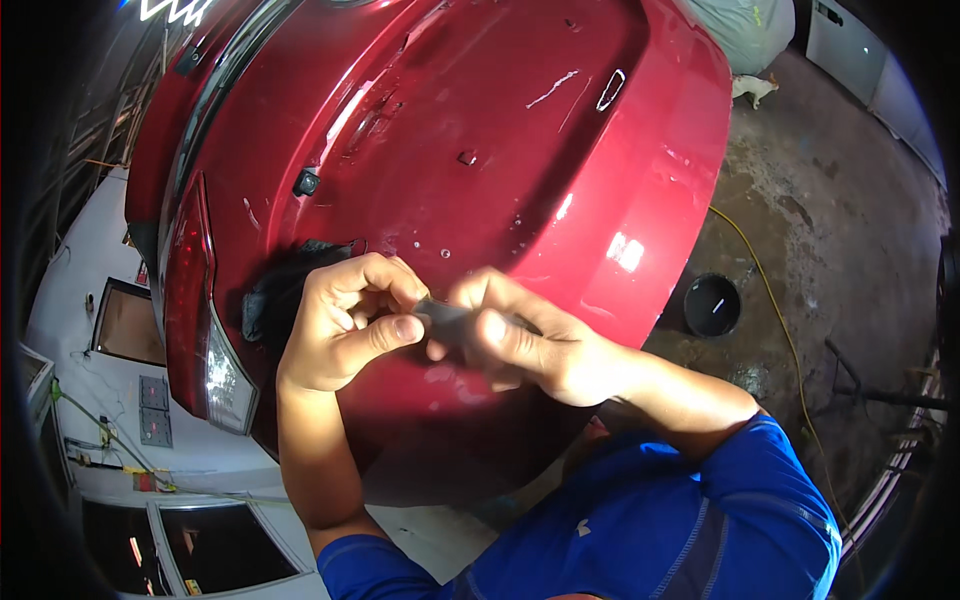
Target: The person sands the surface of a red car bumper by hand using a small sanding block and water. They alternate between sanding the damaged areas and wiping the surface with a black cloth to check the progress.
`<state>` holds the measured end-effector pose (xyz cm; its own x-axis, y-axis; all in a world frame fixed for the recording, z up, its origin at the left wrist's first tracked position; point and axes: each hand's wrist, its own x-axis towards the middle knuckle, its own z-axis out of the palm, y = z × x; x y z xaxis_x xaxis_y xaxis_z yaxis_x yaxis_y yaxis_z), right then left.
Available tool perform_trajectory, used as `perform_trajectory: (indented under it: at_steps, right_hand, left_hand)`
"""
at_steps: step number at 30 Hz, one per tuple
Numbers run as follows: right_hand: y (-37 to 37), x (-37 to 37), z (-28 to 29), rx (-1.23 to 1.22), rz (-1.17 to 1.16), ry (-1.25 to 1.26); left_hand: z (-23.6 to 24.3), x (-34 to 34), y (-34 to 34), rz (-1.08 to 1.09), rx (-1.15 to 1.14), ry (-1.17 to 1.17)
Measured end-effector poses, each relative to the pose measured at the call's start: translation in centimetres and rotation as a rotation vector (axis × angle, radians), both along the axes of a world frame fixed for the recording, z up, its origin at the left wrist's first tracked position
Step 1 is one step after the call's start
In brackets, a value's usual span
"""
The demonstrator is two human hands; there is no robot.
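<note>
My left hand (345, 325) pinches one end of a small dark grey piece (447, 322) that looks like folded sandpaper; blur hides its exact kind. At its other end my right hand (535, 345) is closed around it, fingers smeared by motion. Both hands are held in front of the red rear body of a car (520, 130), which has water drops, pale scuffs and a white-outlined mark. Beside my left hand a dark cloth (268, 295) lies against the car, partly hidden by that hand.
The car's tail light (200, 300) is on the left. A black bucket (712, 305) stands on the wet concrete floor at right, near a yellow hose (770, 270). A small white animal (755, 90) is farther back. White wall panels (80, 260) stand at left.
</note>
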<state>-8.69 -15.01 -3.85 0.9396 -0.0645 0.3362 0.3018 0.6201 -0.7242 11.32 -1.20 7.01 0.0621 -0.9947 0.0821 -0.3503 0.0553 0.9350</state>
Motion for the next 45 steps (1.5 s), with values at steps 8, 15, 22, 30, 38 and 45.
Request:
perform_trajectory:
  at_steps: [8, 15, 22, 30, 38, 45]
  right_hand:
    - [-5.3, 0.3, -0.6, -0.933, -0.904, -0.235]
    - [-14.8, 4.5, -1.0, -1.599, -1.218, -0.17]
    - [-16.6, 7.3, 0.3, -1.693, -1.074, -0.289]
    - [-21.0, 7.7, 1.4, -1.35, -0.93, -0.022]
    - [-21.3, 7.6, 1.5, -1.451, -0.957, -0.019]
    - [-21.0, 12.9, 3.8, -1.55, -0.918, -0.233]
  left_hand:
    - [-0.7, -0.2, -1.0, 0.265, -0.147, -0.098]
    - [-0.7, 0.2, -1.1, 0.189, -0.174, -0.171]
    - [-0.6, -0.3, -0.9, 0.227, -0.135, -0.148]
    - [-0.7, -0.8, -0.9, 0.373, -0.095, -0.316]
    - [-1.8, -2.8, 0.6, 0.406, -0.472, -1.012]
    - [-2.0, -2.8, 4.7, 1.103, -0.307, -1.573]
